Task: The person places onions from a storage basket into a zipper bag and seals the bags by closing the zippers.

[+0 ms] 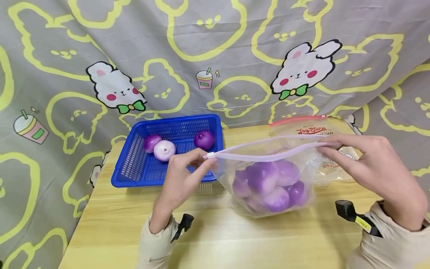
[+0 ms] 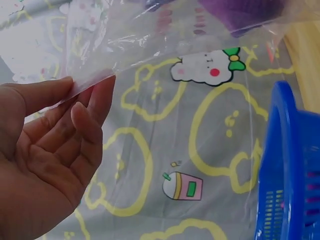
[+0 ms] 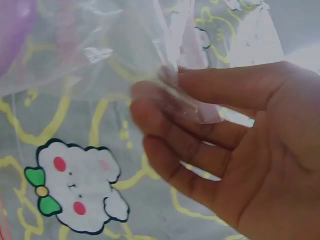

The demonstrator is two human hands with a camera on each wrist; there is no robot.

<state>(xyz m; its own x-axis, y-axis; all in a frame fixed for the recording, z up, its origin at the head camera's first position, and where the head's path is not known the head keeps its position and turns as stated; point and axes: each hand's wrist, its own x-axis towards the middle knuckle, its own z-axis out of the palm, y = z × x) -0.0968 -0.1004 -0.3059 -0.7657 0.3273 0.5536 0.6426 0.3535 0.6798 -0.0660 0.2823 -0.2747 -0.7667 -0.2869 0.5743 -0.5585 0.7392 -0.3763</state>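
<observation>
Grey patterned curtain (image 1: 147, 39) hanging behind a pale wooden table (image 1: 111, 224); purple onions (image 1: 263, 181) sitting in a clear zip bag (image 1: 262, 157), three others lying outside it.
Taking the bag as clock centre: left hand (image 1: 183, 172) pinching the mouth's end at the white slider (image 1: 210, 155), 10 o'clock; right hand (image 1: 373, 160) pinching the opposite end, 2 o'clock, lilac strips parting between. Bagging looks more than half done, at least four inside. Left over: a pale onion (image 1: 164, 150) and two purple ones, resting in a blue basket (image 1: 144, 183) at 10 o'clock; mouth not yet sealed. Red-topped second bag (image 1: 285, 129) lying at 1 o'clock, partly hidden by the held bag. Both hands being busy at the rim, neither is free; left hand covering the basket's near corner.
</observation>
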